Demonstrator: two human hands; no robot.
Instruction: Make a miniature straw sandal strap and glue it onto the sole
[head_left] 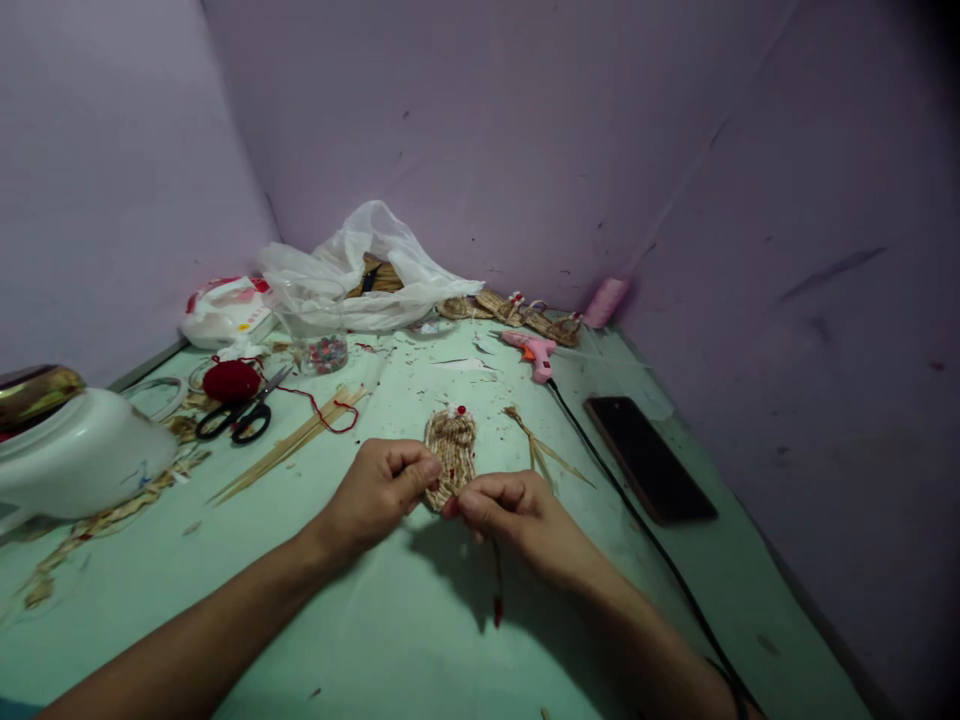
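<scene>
Nearest, a dark strand [498,595] with a red tip hangs on the near side of the woven straw piece [454,445], over the pale green tabletop [360,620]. The left hand [386,490] pinches the woven piece's left edge between thumb and fingers; the right hand [517,515] closes thumb and forefinger on its near right corner, where a bit of dark red shows. The woven piece sits between the two hands, a red bead [461,409] at its far end.

Right of the woven piece are a forked straw strip [532,440], then a black cable [637,520] and a dark phone [649,460]. To its left lie flat straw strips [292,440], black-handled scissors [244,412] touching a red yarn ball [232,381], and, farthest left, a white vessel [97,450].

Beyond the woven piece, to the right, rests a pink glue gun [531,350]; to the left, a clear cup of beads [327,353]. Farther past it are more straw pieces [517,308], a pink spool [606,302], a rumpled plastic bag [382,235] and the purple wall [487,120].
</scene>
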